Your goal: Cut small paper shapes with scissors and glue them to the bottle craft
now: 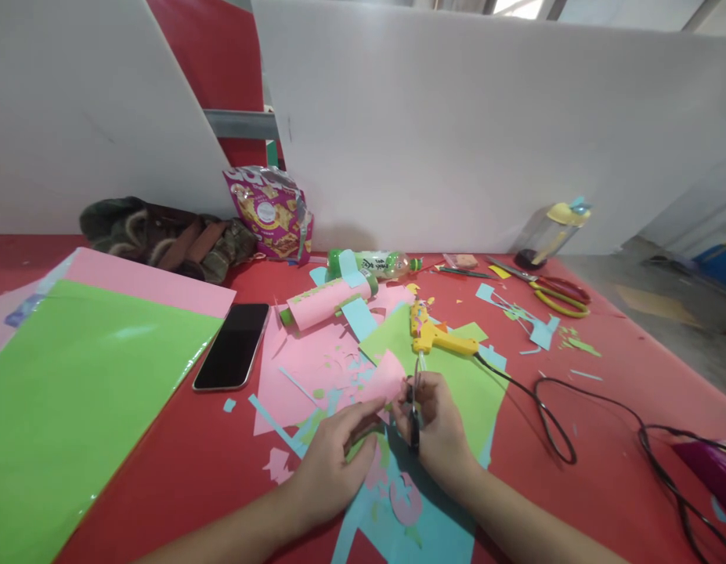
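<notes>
A: In the head view, where do the 2 hands sit?

B: Both are low in the centre of the frame, forearms coming in from the bottom edge. The left hand (333, 462) lies knuckles up, its fingers curled and pinching the lower edge of a small pink paper piece (381, 380). The right hand (436, 427) is closed around a pair of scissors (415, 407), thumb and fingers through the dark handles, wrist angled in from the lower right.

A: And the blades?

B: They point up the frame beside the pink piece's right edge; whether they bite into the paper cannot be told.

A: Where is that pink piece, exactly?

B: Just above the 2 hands, centre frame, curling up over a green sheet (456, 376) and a larger pink sheet (304, 368) strewn with offcuts.

A: What lies around them?

B: A yellow glue gun (436, 335) rests just above the hands, its black cord (550, 423) looping to the right. Above that is a roll of pink paper (324, 301) and a bottle lying on its side (374, 265). A black phone (233, 346) lies left of centre, next to a big green sheet (74, 399) filling the lower left. A 2nd pair of scissors (554, 294), with yellow and red handles, sits at the upper right, near a tilted drink bottle with a yellow lid (550, 231). A snack bag (269, 210) leans on the white board (485, 125) behind the red table (603, 407).
</notes>
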`<state>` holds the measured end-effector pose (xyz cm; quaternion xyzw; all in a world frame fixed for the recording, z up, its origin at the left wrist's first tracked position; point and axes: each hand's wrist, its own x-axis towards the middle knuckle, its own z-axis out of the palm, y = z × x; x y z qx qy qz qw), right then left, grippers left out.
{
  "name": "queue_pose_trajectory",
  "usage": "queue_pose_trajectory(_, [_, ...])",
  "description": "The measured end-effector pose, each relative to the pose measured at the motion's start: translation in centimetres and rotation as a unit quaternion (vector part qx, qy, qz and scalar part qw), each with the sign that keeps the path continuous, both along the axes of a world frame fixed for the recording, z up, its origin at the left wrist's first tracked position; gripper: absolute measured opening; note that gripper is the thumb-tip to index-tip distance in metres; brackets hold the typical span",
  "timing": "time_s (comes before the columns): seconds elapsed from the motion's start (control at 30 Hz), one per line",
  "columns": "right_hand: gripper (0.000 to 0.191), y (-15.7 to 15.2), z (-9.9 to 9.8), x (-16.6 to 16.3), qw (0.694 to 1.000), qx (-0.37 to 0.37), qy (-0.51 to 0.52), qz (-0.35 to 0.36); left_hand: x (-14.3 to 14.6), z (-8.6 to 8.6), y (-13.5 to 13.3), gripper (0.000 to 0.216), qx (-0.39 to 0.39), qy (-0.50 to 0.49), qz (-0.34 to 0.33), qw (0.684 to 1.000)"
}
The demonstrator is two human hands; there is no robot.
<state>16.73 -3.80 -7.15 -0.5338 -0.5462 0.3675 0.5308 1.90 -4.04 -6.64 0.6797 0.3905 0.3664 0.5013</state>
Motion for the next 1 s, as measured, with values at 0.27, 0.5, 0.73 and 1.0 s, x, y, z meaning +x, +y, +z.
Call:
queue_pose_trajectory(0.27, [0.025, -0.05, 0.26, 0.00, 1.000, -0.017, 0.006, 0.009, -0.26, -0.27, -0.18, 0.039, -0.081, -0.040, -0.035, 0.995])
queue_pose_trajectory(0.5, [0.025, 0.02, -0.19, 0.13, 0.999, -0.040, -0.008, 0.016, -0.25, 0.21, -0.21, 0.038, -0.138, -0.058, -0.064, 0.987])
queue_pose_trajectory(0.73, [0.025, 0.20, -0.49, 0.00, 0.999, -0.028, -0.029, 0.011, -0.14, 0.42, -0.09, 0.033, -0.131, -0.064, -0.080, 0.986])
queue_pose_trajectory(1.0, [0.023, 0.38, -0.16, -0.16, 1.000, -0.019, -0.012, 0.014, -0.21, 0.40, 0.07, 0.037, -0.048, 0.026, -0.062, 0.997])
